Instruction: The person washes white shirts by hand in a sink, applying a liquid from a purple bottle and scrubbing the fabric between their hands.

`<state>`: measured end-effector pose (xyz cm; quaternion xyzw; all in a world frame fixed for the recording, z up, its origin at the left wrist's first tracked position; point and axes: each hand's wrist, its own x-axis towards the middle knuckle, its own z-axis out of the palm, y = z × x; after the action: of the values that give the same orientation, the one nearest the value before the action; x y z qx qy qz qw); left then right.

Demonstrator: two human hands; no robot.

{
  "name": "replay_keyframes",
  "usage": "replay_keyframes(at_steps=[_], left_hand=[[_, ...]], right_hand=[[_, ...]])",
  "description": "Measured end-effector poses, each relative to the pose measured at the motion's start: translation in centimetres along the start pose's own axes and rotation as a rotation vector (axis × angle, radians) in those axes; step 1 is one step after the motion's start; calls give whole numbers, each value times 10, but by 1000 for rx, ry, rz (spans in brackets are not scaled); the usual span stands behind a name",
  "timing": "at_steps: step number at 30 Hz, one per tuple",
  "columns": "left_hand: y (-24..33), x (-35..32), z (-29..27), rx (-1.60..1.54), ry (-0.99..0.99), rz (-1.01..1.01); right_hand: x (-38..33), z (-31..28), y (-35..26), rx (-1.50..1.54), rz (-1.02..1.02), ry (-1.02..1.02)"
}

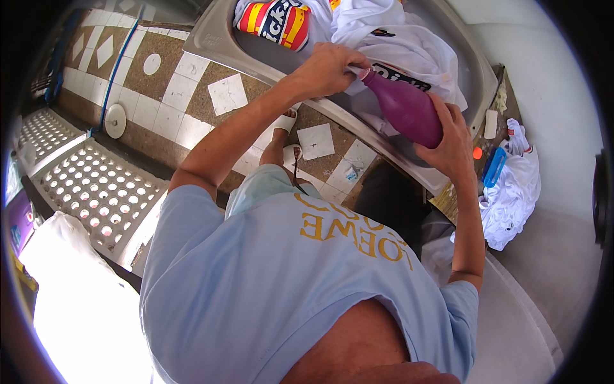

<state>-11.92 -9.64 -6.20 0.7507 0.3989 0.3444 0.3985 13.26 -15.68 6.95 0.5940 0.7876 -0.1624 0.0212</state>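
Observation:
A purple plastic bottle (404, 107) is held tilted over a grey basin (217, 40), its neck pointing left. My left hand (327, 68) is closed around the bottle's neck and cap end, right against a white garment (409, 45) lying in the basin. My right hand (451, 146) grips the bottle's wide base from below. A red, yellow and white striped garment (276, 23) lies at the basin's far end.
A crumpled white cloth (511, 195) lies on the ledge to the right, beside a blue object (494, 168), a small orange thing (477, 153) and a white bar (490, 123). Below are a tiled floor (192, 96), my sandalled feet (288, 121) and white lattice panels (96, 185).

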Motion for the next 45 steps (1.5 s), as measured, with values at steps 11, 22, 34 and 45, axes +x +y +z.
replay_keyframes(at_steps=[11,22,34,45], left_hand=[[5,3,-18,-550,-115,-203],[2,6,-27,-863,-134,-325],[59,1,16,22,81,28],[83,-2,68,397,88,213]], right_hand=[[-5,11,6,90,-23,71],[-19,17,3,239,12,231],[-49,29,8,832,250,490],[-66,46,27,1014,275,616]])
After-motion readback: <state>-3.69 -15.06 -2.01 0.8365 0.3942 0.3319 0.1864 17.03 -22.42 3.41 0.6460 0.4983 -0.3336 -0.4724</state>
